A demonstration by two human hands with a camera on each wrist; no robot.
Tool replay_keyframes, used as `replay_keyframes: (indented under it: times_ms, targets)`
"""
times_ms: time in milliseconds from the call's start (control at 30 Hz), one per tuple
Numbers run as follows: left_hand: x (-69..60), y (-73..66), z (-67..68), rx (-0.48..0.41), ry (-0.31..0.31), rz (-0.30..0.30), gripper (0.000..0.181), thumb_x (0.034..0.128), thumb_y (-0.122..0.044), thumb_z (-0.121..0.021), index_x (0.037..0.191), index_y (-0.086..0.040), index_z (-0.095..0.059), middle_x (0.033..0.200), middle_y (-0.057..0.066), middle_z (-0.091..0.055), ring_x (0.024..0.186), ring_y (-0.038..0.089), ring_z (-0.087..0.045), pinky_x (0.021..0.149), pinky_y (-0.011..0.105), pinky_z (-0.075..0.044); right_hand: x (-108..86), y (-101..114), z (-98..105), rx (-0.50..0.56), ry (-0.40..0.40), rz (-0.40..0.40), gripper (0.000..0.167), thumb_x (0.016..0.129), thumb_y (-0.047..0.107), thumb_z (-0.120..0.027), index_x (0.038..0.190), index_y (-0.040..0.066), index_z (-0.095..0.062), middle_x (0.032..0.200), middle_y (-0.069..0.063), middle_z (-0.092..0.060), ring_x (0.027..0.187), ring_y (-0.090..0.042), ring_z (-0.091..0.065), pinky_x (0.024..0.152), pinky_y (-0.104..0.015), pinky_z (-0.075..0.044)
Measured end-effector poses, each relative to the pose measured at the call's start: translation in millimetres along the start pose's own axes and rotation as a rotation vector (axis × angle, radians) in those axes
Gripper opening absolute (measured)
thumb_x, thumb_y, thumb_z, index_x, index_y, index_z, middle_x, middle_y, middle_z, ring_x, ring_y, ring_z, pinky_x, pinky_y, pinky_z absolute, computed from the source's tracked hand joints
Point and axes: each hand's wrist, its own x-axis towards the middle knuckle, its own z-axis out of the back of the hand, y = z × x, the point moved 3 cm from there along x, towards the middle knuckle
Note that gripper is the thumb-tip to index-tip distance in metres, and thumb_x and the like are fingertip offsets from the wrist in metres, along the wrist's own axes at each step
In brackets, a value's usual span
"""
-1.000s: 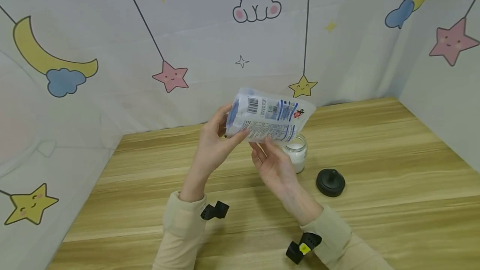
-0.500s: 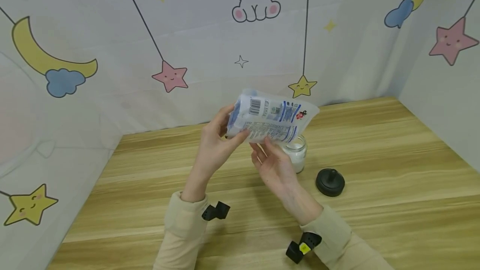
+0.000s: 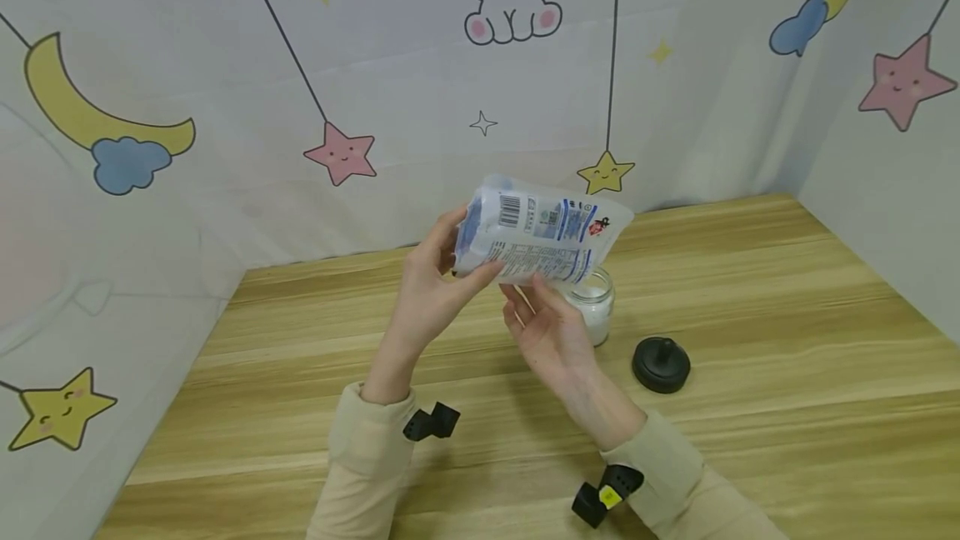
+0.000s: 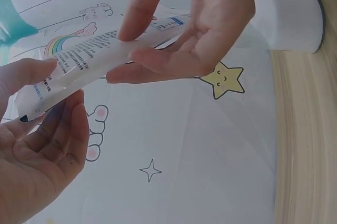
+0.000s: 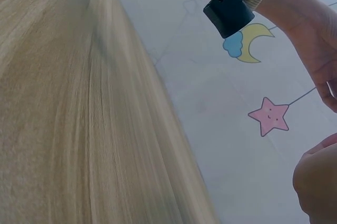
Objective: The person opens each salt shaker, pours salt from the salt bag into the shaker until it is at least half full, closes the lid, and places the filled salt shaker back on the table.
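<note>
In the head view, a white and blue printed plastic bag [image 3: 543,232] is held aloft on a slant, its right end over the mouth of a glass jar [image 3: 596,315] with white contents. My left hand [image 3: 427,290] grips the bag's left end, thumb in front and fingers behind. Under the lower edge, my right hand [image 3: 551,336] holds it between thumb and fingers. The left wrist view shows the bag [image 4: 100,58] edge-on between both hands. Whether anything flows from it is hidden. The right wrist view catches only part of my right hand [image 5: 321,182] and no bag.
A black lid [image 3: 661,365] with a knob lies on the wooden table [image 3: 787,407], right of the jar and nearer me. Behind the table hangs a white cloth backdrop [image 3: 420,82] printed with stars, moons and a bear. It also lines both sides.
The bag has rocked slightly, a little right and then back left. Both hands keep their hold almost in place; jar and lid have not moved.
</note>
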Motion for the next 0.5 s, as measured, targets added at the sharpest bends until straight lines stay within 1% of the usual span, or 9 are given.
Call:
replay_keyframes:
  times_ms: [233, 367, 500]
  targets:
    - [0.5, -0.2, -0.4, -0.014, 0.0, 0.002, 0.059, 0.0831, -0.003, -0.072, 0.137, -0.01, -0.049, 0.119, 0.016, -0.066, 0.102, 0.026, -0.066, 0.085, 0.039, -0.055, 0.7, -0.2, -0.6, -0.017, 0.003, -0.003, 0.019, 0.101, 0.023, -0.047, 0.119, 0.029, -0.048, 0.11, 0.009, -0.064, 0.104, -0.009, -0.061, 0.083, -0.017, -0.049]
    - [0.4, 0.8, -0.8, -0.015, -0.003, 0.002, 0.058, 0.0834, -0.003, -0.072, 0.137, -0.01, -0.05, 0.118, 0.016, -0.066, 0.101, 0.026, -0.066, 0.084, 0.04, -0.055, 1.1, -0.4, 0.1, -0.024, 0.007, -0.003, 0.019, 0.101, 0.024, -0.047, 0.119, 0.029, -0.048, 0.11, 0.009, -0.063, 0.104, -0.008, -0.06, 0.082, -0.017, -0.048]
    - [-0.1, 0.0, -1.1, -0.006, -0.006, -0.009, 0.058, 0.0829, -0.001, -0.072, 0.136, -0.009, -0.05, 0.117, 0.017, -0.067, 0.1, 0.027, -0.066, 0.083, 0.038, -0.056, 0.5, -0.4, -0.2, -0.027, 0.018, -0.003, 0.019, 0.101, 0.024, -0.048, 0.119, 0.03, -0.047, 0.111, 0.01, -0.063, 0.103, -0.008, -0.06, 0.082, -0.017, -0.048]
